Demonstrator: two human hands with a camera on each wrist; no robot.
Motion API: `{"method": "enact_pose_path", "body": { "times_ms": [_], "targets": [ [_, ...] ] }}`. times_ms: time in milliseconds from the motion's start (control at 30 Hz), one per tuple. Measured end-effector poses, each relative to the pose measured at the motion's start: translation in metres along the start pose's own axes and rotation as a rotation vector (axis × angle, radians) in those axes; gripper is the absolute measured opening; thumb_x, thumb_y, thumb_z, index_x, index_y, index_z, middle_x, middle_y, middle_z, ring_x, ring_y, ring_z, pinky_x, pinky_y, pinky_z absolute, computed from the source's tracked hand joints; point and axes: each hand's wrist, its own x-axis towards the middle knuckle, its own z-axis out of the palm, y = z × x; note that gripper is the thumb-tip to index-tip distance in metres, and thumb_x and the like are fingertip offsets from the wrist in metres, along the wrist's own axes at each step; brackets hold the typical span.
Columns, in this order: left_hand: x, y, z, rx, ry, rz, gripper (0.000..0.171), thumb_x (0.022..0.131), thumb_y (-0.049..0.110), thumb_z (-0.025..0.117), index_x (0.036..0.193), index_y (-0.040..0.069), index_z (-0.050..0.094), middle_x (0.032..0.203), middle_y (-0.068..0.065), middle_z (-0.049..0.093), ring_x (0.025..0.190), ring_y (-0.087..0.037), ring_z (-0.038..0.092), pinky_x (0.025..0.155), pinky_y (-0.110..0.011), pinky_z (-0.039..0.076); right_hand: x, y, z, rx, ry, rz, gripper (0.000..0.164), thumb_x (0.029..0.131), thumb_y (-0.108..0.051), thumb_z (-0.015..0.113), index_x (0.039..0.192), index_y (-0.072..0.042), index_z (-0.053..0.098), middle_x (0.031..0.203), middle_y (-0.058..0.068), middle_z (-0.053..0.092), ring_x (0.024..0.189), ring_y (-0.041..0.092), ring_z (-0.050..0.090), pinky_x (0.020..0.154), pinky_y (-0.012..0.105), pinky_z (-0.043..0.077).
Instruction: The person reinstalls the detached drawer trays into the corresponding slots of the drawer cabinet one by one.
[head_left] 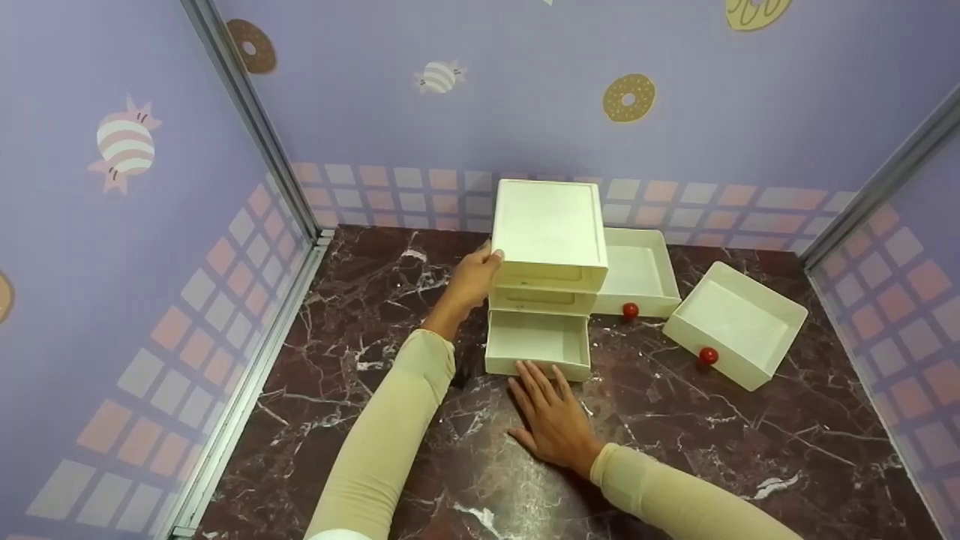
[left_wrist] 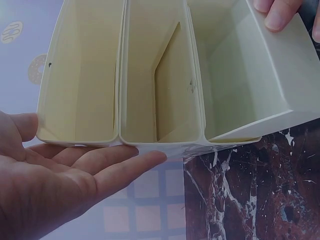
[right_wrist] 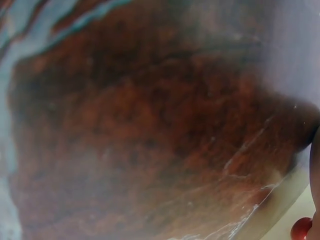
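Our left hand (head_left: 471, 279) grips the drawer cabinet (head_left: 549, 223) on its left side | our right hand (head_left: 555, 424) touches the bottom drawer (head_left: 538, 341), fingers straight | we guess light, stiff plastic; hold both sides

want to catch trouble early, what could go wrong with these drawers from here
1. The bottom drawer stands partly out with the fingers of the right hand at its front; an uneven push might make it bind.
2. The left hand is at the side of the cabinet; if that support slips, a push could slide the cabinet back.
3. If the cabinet shifts right, it might bump the loose drawer beside it.
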Motion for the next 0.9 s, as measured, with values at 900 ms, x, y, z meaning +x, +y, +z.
{"method": "enact_pose_path", "body": {
  "times_ms": [900],
  "targets": [
    [-0.0020, 0.0009, 0.0002, 0.015, 0.022, 0.009, 0.065, 0.108, 0.046, 0.042, 0.163, 0.017, 0.024, 0.171, 0.000, 0.024, 0.149, -0.030, 0.039, 0.081, -0.052, 0.060, 0.0075, 0.0003, -0.0024, -0.008, 0.020, -0.009, 0.080, 0.100, -0.067, 0.040, 0.158, -0.012, 0.039, 0.169, 0.015, 0.024, 0.157, 0.032, 0.025, 0.125, 0.058, 0.023]
  ]
}}
